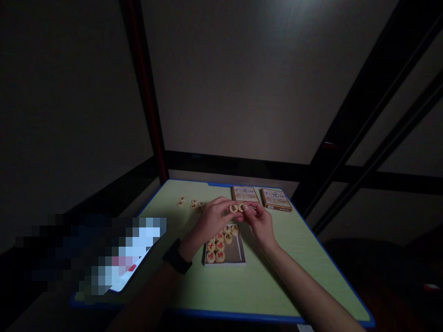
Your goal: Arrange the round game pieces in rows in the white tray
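Observation:
Above an open box tray (233, 253), my two hands are close together at chest-side height over the table. My left hand (213, 217) is closed on a round wooden Chinese chess piece (233, 209) with a black character. A second such piece, partly covered by the thumb, is pinched in my right hand (259, 223). Inside the tray, red-lettered chess pieces (220, 256) fill the left side, and black-lettered pieces (227, 238) sit along the far side. The left hand hides part of the tray's far left corner.
Several loose chess pieces (194, 204) lie on the green table (277, 286) at the far left. Two printed boxes (276, 199) stand at the far right. A lit, blurred-out screen (138, 249) is at the left edge. Walls rise behind the table.

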{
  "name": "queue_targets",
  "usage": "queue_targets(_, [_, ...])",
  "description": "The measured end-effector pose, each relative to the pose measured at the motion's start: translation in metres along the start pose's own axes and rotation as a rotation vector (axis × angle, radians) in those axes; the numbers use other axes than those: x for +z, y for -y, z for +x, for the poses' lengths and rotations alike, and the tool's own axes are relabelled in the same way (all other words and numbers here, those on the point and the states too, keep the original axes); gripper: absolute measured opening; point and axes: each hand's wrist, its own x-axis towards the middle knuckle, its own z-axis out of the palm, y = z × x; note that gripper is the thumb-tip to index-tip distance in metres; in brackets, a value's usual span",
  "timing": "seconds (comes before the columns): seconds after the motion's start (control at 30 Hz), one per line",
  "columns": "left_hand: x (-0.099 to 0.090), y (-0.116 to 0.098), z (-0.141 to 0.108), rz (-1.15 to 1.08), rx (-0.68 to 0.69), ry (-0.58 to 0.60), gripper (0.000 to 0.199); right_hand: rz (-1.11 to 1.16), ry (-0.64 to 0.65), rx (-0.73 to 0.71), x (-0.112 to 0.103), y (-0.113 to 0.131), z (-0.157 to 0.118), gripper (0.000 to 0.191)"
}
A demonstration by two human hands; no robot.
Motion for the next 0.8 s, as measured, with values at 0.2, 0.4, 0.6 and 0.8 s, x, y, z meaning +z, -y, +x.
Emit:
queue_targets(0.2, [-0.0048, 0.0037, -0.0046, 0.097, -0.053, 0.058, 0.019, -0.135, -0.03, -0.061, -0.0023, -0.0016, 0.0022, 0.043])
queue_targets(0.4, [-0.0007, 0.0033, -0.0063, 0.034, -0.103, 0.094, 0.019, -0.25, -0.02, -0.143, -0.0011, -0.0057, -0.0008, 0.033])
queue_targets(0.6, [0.0008, 0.0011, -0.0078, -0.022, -0.105, 0.135, 0.018, -0.264, -0.045, -0.136, -0.0029, -0.0089, -0.0002, 0.031])
queue_targets(0.8, [0.0007, -0.0004, -0.0089, -0.036, -0.091, 0.124, 0.016, -0.318, -0.017, -0.17, -0.0034, -0.0082, 0.0, 0.025])
